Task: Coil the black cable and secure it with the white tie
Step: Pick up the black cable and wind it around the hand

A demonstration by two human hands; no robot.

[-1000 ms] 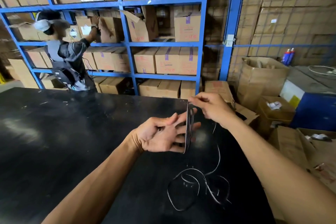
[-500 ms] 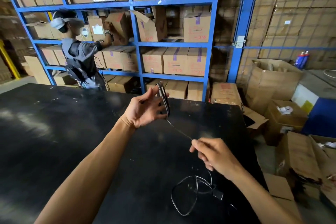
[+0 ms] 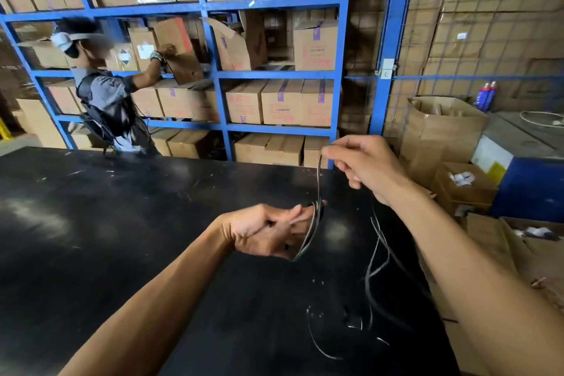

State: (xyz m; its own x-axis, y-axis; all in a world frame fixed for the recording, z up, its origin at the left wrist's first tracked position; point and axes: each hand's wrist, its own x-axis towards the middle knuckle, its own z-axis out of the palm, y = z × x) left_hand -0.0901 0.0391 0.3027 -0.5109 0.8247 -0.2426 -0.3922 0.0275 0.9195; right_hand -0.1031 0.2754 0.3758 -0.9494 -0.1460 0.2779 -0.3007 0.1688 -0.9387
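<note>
The black cable (image 3: 318, 180) runs taut from my right hand down to my left hand, where several loops of it wrap around the fingers. My left hand (image 3: 268, 230) is held above the black table (image 3: 122, 238), fingers extended inside the loops. My right hand (image 3: 363, 162) is raised higher, near the table's far edge, and pinches the cable between thumb and fingers. The loose rest of the cable hangs below my right wrist and trails blurred onto the table near the right edge. I see no white tie.
Blue shelving (image 3: 213, 70) full of cardboard boxes stands behind the table. Another person (image 3: 106, 94) handles a box at the shelf on the left. Open cardboard boxes (image 3: 442, 128) and a blue crate (image 3: 531, 186) crowd the floor to the right.
My right hand rose from low over the table to above my left hand, pulling cable up. My left hand dropped lower with the loops. The loose tail lifted and swung.
</note>
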